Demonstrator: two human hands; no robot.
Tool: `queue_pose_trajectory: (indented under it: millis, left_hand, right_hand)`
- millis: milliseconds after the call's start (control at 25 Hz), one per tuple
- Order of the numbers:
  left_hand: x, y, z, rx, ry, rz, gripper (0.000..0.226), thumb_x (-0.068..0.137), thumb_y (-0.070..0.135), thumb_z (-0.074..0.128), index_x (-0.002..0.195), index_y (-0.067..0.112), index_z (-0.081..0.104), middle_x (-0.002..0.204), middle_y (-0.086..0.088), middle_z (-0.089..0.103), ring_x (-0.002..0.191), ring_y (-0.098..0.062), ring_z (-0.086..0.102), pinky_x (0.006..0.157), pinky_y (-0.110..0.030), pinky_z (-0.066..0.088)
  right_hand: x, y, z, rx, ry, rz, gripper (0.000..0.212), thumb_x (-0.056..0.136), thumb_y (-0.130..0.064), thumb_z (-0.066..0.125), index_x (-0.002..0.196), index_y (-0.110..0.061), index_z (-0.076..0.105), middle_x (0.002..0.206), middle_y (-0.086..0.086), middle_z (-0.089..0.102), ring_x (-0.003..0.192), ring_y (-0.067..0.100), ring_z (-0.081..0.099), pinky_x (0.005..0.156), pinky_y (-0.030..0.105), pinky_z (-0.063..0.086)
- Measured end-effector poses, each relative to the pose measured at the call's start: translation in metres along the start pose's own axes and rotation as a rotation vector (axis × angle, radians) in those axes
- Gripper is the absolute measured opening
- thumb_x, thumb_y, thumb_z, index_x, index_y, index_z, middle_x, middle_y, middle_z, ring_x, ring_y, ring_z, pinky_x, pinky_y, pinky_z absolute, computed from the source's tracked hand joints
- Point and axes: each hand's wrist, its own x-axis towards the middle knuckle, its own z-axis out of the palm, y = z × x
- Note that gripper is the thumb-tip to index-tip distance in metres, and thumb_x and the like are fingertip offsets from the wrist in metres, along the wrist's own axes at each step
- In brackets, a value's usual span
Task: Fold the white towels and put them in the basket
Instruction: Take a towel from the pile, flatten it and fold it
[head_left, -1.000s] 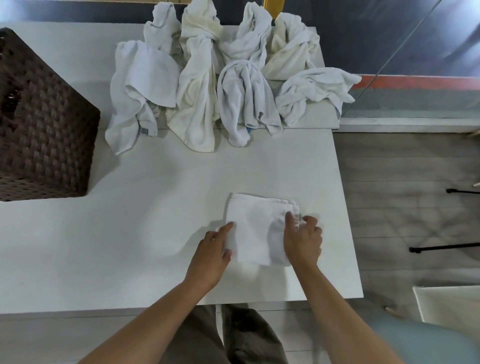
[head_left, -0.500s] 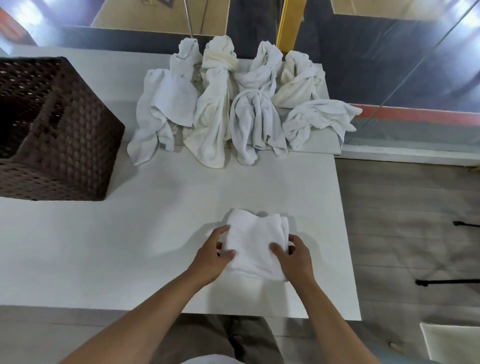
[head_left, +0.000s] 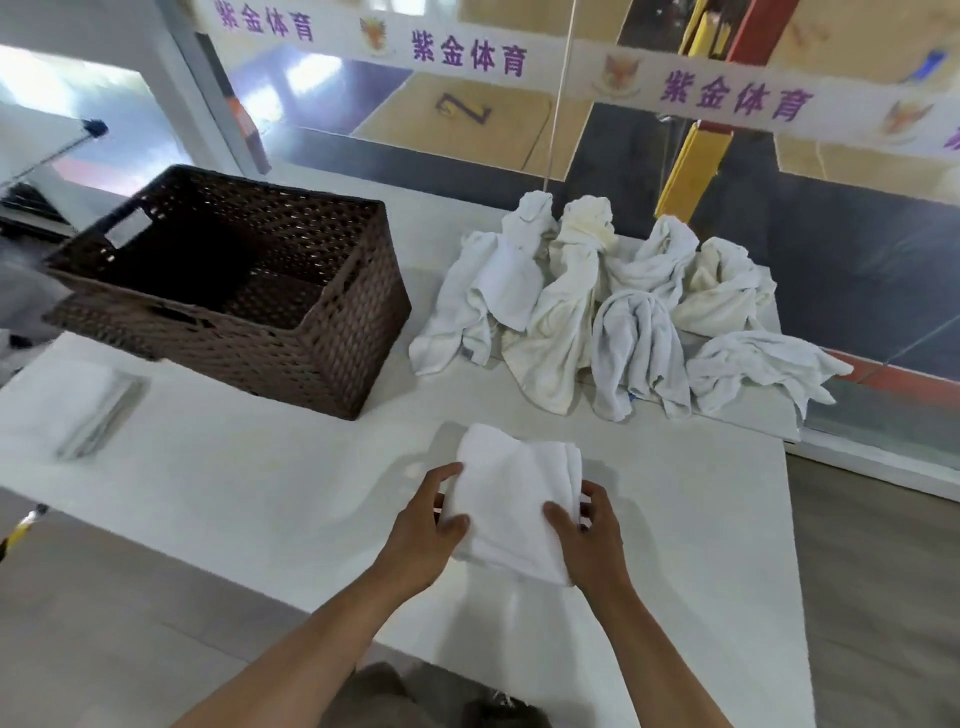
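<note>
A folded white towel (head_left: 511, 499) is held just above the white table (head_left: 260, 483), near its front edge. My left hand (head_left: 423, 535) grips the towel's left side, thumb on top. My right hand (head_left: 589, 540) grips its right side, thumb on top and fingers round the edge. A dark brown woven basket (head_left: 332, 332) stands at the back left of the table; the part of its inside that I can see is empty. Several unfolded white towels (head_left: 613, 317) lie heaped at the back right.
A flat whitish folded item (head_left: 78, 405) lies on the table's left end, in front of the basket. A glass wall with a printed banner (head_left: 467, 57) runs behind the table. Wooden floor (head_left: 883, 571) lies to the right.
Both hands have closed on the folded towel and lifted it off the table. The view has swung up and left, bringing the whole basket into sight.
</note>
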Motion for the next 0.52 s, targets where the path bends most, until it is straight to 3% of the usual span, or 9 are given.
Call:
queue_pose_trajectory:
  millis: [360,520]
  left_hand:
    - [-0.026,-0.070,-0.162,-0.060,0.108,-0.035,0.057,0.095,0.019,0.059,0.134,0.055,0.040,0.105,0.007,0.064,0.093,-0.012,0.065,0.081,-0.029,0.056]
    - [-0.034,-0.116,-0.238,-0.048,0.149,-0.057,0.057,0.094,0.013,0.058,0.135,0.050,0.041,0.097,0.005,0.064,0.083,-0.010,0.063,0.072,-0.016,0.050]
  right_hand:
    - [-0.034,-0.053,0.168,-0.073,-0.105,-0.052,0.040,0.090,-0.023,0.074,0.121,-0.035,0.051,0.106,-0.014,0.062,0.092,0.006,0.062,0.067,0.021,0.046]
    - [-0.056,-0.065,0.260,-0.114,-0.137,-0.033,0.040,0.088,-0.020,0.074,0.118,-0.036,0.053,0.106,-0.011,0.064,0.092,0.008,0.063,0.068,0.022,0.046]
